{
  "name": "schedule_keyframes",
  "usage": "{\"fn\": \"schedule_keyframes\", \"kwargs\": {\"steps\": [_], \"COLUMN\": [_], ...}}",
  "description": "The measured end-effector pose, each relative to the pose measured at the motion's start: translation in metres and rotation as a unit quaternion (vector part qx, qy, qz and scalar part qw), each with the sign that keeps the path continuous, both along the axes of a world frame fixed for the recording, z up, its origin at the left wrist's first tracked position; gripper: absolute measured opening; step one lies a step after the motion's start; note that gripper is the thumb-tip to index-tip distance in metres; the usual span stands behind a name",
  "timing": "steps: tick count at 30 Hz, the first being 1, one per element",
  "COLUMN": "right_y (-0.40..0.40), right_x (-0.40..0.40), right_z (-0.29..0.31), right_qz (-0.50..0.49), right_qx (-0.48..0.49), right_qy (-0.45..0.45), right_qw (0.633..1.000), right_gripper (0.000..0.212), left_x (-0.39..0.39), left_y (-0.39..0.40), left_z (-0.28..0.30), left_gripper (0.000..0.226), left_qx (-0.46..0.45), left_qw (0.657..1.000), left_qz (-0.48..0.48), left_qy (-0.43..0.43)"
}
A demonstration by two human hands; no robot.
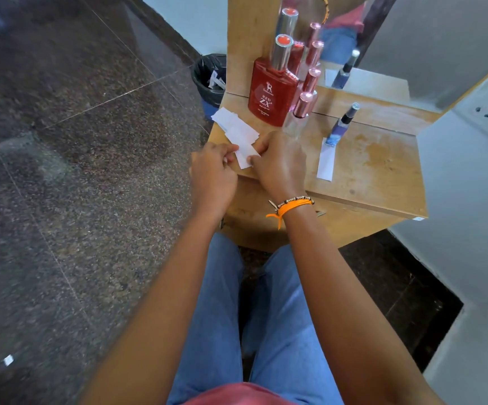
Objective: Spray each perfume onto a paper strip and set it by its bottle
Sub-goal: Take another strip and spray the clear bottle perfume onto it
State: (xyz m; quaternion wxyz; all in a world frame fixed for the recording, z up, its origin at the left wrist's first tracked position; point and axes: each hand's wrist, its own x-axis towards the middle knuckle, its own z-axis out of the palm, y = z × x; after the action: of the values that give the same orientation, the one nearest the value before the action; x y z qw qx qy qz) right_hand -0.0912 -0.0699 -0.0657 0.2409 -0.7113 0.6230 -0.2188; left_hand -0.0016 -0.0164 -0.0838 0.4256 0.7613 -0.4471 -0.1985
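Near the middle of the frame both hands work at one paper strip (pixel 247 157) from the loose pile of strips (pixel 237 127) lying at the left edge of the desk (pixel 383 159). The left hand (pixel 212 173) pinches the strip's left end and the right hand (pixel 278 165) pinches its right side, so each grip is closed on that same strip, which sits low over the desk edge. Right of centre, a small dark blue bottle (pixel 342 124) stands with a white strip (pixel 326 159) lying flat just in front of it, one end touching or nearly touching its base; that pairing looks finished. The big red bottle (pixel 272 92) and the clear pink-capped bottle (pixel 299 112) just beside it, above the hands, have no strip set by them yet. By this reading one perfume of three is done and two are left. The strip in hand looks like the next tester; no bottle is being held, so it has probably not been sprayed.
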Motion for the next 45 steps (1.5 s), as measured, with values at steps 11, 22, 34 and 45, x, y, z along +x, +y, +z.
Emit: {"fn": "schedule_keyframes", "kwargs": {"steps": [11,22,34,45], "right_y": [0.006,0.022,-0.012,-0.022], "right_x": [-0.009,-0.046,-0.054,-0.055], "right_z": [0.009,0.021,0.01,0.009], "right_qz": [-0.038,-0.05,-0.084,-0.047], "right_qx": [-0.002,0.051,-0.11,-0.142], "right_qy": [-0.13,-0.294,-0.214,-0.145], "right_qw": [0.991,0.953,0.967,0.978], "right_gripper": [0.012,0.017,0.024,0.02], "left_x": [-0.002,-0.034,-0.037,-0.034], "left_y": [-0.001,-0.009,-0.016,-0.019], "left_z": [0.007,0.029,0.026,0.03], "left_gripper": [0.022,0.024,0.024,0.008], "left_qx": [-0.044,-0.047,-0.028,-0.023], "left_qw": [0.993,0.937,0.944,0.973], "left_qz": [0.014,0.013,-0.041,-0.039], "left_qy": [0.106,0.346,0.327,0.225]}}
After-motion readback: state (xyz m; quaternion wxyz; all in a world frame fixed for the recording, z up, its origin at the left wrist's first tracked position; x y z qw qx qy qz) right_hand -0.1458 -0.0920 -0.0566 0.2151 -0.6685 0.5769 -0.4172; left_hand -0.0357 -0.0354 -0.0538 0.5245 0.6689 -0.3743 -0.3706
